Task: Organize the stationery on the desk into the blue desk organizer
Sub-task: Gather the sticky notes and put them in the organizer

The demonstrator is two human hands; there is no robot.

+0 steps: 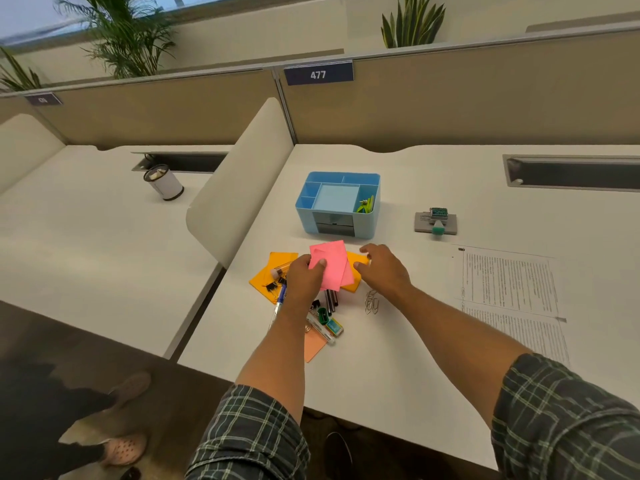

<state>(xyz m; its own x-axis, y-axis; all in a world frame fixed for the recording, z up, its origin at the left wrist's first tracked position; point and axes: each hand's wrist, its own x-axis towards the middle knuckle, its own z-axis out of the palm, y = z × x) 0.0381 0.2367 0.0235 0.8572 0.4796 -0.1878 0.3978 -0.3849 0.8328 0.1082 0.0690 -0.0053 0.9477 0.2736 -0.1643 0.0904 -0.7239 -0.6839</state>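
Evidently sorting by type, the left hand (306, 273) pinched a pink pad (330, 265) just in front of the organizer (313, 218), thumb on top, lifting it off the orange notes (268, 275). The right hand (381, 268) hovered beside it, fingers loosely curled and holding nothing, over another orange note (356, 259). Pens (330, 301), binder clips (273, 284) and paper clips (372, 301) lay nearer the person, unsorted.

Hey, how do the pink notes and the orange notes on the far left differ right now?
The pink notes are held up by the left hand; the orange notes lie flat on the desk. The pink notes have nothing on them except the thumb; the orange notes carry black binder clips and a small tube. Both are squarish coloured paper in front of the organizer.
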